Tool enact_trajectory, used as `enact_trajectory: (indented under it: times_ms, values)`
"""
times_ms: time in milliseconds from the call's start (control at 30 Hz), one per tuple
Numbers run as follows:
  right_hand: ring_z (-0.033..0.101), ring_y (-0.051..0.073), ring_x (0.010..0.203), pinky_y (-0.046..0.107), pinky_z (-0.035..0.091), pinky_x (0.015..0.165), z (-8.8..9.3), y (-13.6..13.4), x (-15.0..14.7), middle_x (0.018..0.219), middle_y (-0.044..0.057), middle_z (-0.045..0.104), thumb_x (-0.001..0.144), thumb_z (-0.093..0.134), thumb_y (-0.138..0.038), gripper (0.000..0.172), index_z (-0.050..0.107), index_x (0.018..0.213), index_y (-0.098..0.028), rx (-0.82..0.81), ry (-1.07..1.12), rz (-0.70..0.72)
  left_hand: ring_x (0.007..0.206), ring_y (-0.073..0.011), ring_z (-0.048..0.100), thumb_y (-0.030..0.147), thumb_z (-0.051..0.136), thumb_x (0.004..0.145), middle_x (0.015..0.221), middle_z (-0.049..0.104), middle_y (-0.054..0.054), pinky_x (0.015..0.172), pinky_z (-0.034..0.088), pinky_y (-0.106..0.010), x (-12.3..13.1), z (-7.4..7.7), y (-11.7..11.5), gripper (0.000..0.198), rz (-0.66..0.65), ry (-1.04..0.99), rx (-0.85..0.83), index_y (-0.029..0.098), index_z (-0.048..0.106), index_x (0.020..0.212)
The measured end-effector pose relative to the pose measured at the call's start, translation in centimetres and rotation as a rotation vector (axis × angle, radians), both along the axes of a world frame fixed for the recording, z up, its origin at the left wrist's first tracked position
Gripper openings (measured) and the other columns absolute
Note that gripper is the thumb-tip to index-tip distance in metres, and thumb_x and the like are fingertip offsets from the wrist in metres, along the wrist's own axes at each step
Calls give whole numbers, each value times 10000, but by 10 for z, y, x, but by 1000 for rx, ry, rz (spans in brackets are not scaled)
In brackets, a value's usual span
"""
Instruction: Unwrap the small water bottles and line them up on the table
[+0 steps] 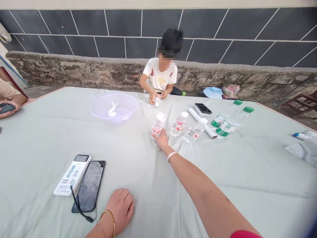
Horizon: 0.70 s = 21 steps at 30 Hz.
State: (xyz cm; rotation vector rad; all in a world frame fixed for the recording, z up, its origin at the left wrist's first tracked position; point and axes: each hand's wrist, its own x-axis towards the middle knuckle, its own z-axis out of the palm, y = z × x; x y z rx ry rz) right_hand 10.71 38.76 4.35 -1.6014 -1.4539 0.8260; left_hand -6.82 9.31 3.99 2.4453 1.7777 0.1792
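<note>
My right hand (162, 140) reaches out over the table with its fingers closed around the lower part of a small clear water bottle (157, 126). That bottle has a white cap and a red-and-white label, and it looks slightly blurred. Just right of it stand a second small water bottle (178, 125) and a third water bottle (195, 131), both white-capped. My left hand (120, 208) rests palm down on the cloth near the front edge, fingers together and curled, holding nothing I can see. Beside it lie a black phone (89, 186) and a white power bank (71, 175).
Across the table a person (160, 74) holds another small bottle (156, 100). A translucent purple basin (99, 110) stands left of them. Two green-capped bottles (226, 127), a white roll (210, 132) and a phone (203, 108) are at the right. Another person's hand (15, 107) shows far left.
</note>
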Motion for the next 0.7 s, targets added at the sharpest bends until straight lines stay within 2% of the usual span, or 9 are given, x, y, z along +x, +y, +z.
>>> enact_trajectory:
  times_ms: [267, 367, 467, 600, 667, 700]
  values:
    - [610, 248, 969, 353, 472, 850, -6, -209, 48, 1054, 101, 661, 661, 683, -419, 542, 524, 1111, -163, 80, 55, 212, 832, -222, 545, 228, 352, 869, 872, 615, -81, 767, 396, -370, -2, 4, 6, 261, 82, -31, -40, 183, 604, 820]
    - [620, 251, 912, 353, 486, 810, -5, -270, 52, 1000, 79, 674, 650, 709, -444, 547, 555, 1101, -175, 77, 78, 236, 851, -234, 561, 229, 355, 869, 873, 624, -89, 778, 404, -381, 5, 5, 2, 264, 170, -90, -35, 183, 605, 797]
    - [618, 241, 891, 347, 488, 795, -2, -308, 51, 986, 61, 673, 658, 710, -464, 537, 564, 1093, -184, 80, 124, 261, 815, -221, 588, 290, 323, 896, 819, 632, -71, 760, 431, -369, 22, 4, -13, 319, 224, -330, -35, 197, 603, 774]
    - [622, 245, 897, 333, 478, 776, 7, -332, 46, 1005, 61, 669, 721, 645, -528, 507, 554, 1105, -208, 30, 114, 302, 912, -196, 609, 410, 256, 921, 994, 655, -76, 787, 476, -329, 57, -1, -40, 404, 223, -852, -3, 206, 583, 1044]
    - [628, 252, 876, 323, 465, 735, 12, -338, 44, 974, 74, 672, 759, 579, -575, 470, 574, 1047, -204, -43, 1, 255, 929, -195, 606, 459, 269, 909, 1019, 652, -81, 805, 474, -325, 74, -1, -47, 428, 258, -941, -33, 194, 538, 1113]
    - [630, 256, 851, 322, 454, 707, 15, -341, 42, 934, 83, 674, 780, 536, -595, 456, 584, 993, -196, -90, -84, 220, 894, -196, 610, 481, 267, 903, 973, 657, -80, 794, 471, -324, 81, 1, -49, 437, 293, -926, -70, 187, 539, 1079]
